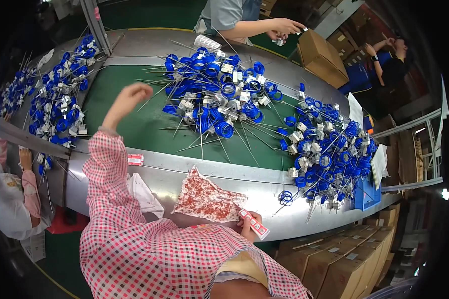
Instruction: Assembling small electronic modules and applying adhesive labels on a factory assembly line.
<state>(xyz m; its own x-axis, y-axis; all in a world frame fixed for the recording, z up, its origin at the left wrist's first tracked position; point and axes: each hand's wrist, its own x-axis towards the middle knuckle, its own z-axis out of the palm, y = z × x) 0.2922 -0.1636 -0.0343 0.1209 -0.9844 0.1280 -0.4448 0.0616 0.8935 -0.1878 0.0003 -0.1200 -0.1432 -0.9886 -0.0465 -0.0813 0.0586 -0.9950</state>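
My left hand (133, 95) is raised over the green belt (119, 112), its fingers curled together with nothing visible in them. Near the front edge, my right hand (251, 227) grips a small red-and-white printed packet (255, 224). Beside it lies a white cloth with red speckles (207, 196). Beyond both hands a large heap of blue coiled-tube parts (219, 92), with thin metal rods and small grey-white boxy bodies, covers the middle of the belt. Another red-and-white packet (135, 159) rests on the metal edge near my left sleeve, with a white cloth (144, 195) below it.
More such parts are heaped at the right (329, 149) and left (60, 99). A blue bin (367, 193) stands at the right edge, above stacked cartons (339, 259). A person across the belt (239, 20) works near an open carton (322, 59); another sits at left (17, 199).
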